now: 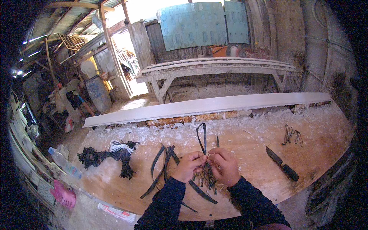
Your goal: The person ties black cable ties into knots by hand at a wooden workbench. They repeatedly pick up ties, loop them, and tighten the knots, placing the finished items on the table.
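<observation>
My left hand [189,165] pinches the lower end of a black strap bent into a loop [199,132], which stands up above my fingers. Right beside it, the curled fingers of my right hand [223,166] meet the base of the loop; what they grip is too small to make out. Under and between my hands lies a bunch of thin dark ties [209,179], partly hidden by them. Several loose black strips [156,183] are spread on the plywood table [115,191] around my left forearm, some passing beneath it.
Dark tie bundles [125,163], one bound with white strands [120,146], lie at left. A black-handled knife [281,163] and thin dark loops [292,136] are at right. A long white board [207,107] borders the far side. A plastic bottle [64,163] and pink basket [64,194] are left.
</observation>
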Action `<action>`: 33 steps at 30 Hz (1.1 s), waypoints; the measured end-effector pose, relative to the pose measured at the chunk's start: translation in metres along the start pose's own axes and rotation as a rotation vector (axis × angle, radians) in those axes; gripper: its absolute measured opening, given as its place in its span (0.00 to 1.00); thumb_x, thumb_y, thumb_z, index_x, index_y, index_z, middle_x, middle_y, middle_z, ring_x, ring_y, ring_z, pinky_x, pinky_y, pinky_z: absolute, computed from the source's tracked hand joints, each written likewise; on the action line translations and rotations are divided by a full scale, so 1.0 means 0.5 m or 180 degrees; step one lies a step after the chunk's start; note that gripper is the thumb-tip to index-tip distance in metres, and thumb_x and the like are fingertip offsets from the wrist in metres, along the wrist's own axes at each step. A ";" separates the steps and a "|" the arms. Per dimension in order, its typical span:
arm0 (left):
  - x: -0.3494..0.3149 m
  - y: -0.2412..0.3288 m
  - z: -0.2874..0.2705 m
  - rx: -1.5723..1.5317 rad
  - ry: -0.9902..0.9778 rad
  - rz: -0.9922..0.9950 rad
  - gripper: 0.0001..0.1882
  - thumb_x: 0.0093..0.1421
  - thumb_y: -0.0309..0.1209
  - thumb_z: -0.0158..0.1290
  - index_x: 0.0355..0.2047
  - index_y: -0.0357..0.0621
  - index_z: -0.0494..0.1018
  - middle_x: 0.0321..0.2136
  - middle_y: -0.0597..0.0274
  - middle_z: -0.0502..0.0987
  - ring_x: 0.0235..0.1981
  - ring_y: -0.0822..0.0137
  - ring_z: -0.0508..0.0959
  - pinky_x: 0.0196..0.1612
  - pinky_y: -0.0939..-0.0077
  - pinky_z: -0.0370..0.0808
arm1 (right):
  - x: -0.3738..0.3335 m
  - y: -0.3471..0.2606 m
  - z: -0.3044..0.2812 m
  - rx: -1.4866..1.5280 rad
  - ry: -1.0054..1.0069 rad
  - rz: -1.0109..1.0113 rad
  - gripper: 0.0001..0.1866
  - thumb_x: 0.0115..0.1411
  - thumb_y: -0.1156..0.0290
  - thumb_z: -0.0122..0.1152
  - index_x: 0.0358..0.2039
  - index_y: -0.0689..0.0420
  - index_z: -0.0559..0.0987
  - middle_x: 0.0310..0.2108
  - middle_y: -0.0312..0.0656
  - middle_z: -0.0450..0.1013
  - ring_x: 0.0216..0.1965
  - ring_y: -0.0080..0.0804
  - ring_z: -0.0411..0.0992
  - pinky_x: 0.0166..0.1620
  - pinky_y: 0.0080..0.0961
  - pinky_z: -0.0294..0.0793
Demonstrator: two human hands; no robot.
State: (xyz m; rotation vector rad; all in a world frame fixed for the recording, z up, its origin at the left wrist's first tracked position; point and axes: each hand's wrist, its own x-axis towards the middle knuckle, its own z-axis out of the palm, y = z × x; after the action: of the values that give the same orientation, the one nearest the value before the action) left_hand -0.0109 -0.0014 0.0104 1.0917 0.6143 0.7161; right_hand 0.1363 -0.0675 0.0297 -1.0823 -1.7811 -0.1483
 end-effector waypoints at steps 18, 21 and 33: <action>-0.003 0.010 -0.031 0.0138 -0.0607 -0.0147 0.08 0.54 0.33 0.53 0.32 0.44 0.71 0.21 0.77 0.67 0.19 0.86 0.63 0.18 0.93 0.55 | -0.001 0.004 -0.013 0.0478 -0.0723 0.0031 0.12 0.43 0.81 0.50 0.32 0.59 0.69 0.43 0.47 0.67 0.40 0.46 0.69 0.40 0.32 0.72; -0.008 0.017 -0.024 -0.0035 -0.0451 -0.0198 0.07 0.54 0.31 0.53 0.32 0.43 0.71 0.22 0.76 0.68 0.19 0.86 0.63 0.17 0.94 0.55 | -0.002 0.000 -0.007 0.0487 -0.0491 0.0105 0.13 0.42 0.84 0.52 0.31 0.59 0.69 0.40 0.47 0.69 0.39 0.45 0.70 0.39 0.30 0.72; -0.004 0.013 0.005 0.0180 0.0235 0.0306 0.05 0.53 0.30 0.53 0.28 0.42 0.71 0.19 0.74 0.68 0.15 0.85 0.62 0.15 0.93 0.56 | -0.014 0.008 0.006 0.0390 -0.0324 0.0288 0.14 0.44 0.81 0.52 0.35 0.59 0.70 0.38 0.48 0.70 0.40 0.47 0.69 0.41 0.34 0.70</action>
State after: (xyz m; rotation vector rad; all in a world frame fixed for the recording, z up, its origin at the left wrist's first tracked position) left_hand -0.0115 -0.0026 0.0178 1.1570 0.6516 0.8294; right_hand 0.1378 -0.0674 0.0214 -1.0961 -1.8026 0.0714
